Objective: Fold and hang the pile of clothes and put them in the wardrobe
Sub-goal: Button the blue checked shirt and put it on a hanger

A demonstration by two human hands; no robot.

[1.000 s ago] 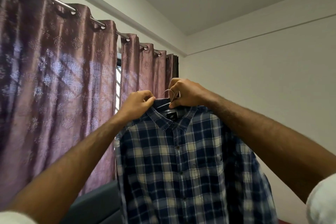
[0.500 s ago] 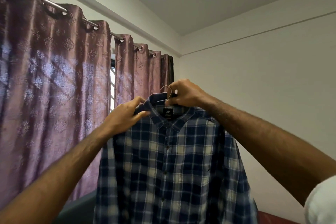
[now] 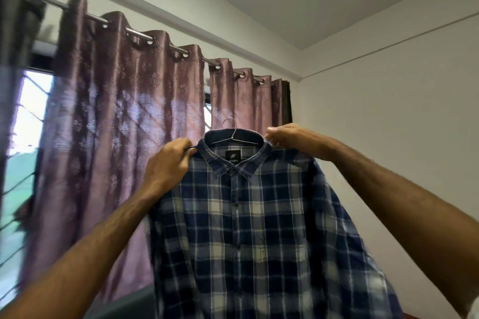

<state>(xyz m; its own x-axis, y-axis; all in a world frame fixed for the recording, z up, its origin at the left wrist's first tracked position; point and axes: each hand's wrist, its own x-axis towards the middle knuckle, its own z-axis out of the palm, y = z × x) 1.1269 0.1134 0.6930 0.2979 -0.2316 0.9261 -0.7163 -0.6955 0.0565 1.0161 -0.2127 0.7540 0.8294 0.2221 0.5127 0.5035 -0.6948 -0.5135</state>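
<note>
Navy-and-cream plaid shirt (image 3: 248,228); mauve floral-patterned curtain (image 3: 124,116).

Plaid shirt (image 3: 248,228) on hanger (image 3: 233,137), gripped by both hands (image 3: 168,166).

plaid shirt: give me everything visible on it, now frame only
The plaid shirt is woven check cloth in navy, blue and cream, collared, buttoned down the front, with a black label inside the neck. It hangs upright, front to the camera, on a thin wire hanger whose hook rises above the collar. The left hand and the right hand grip it at the shoulders, beside the collar. Its hem is out of frame.
</note>
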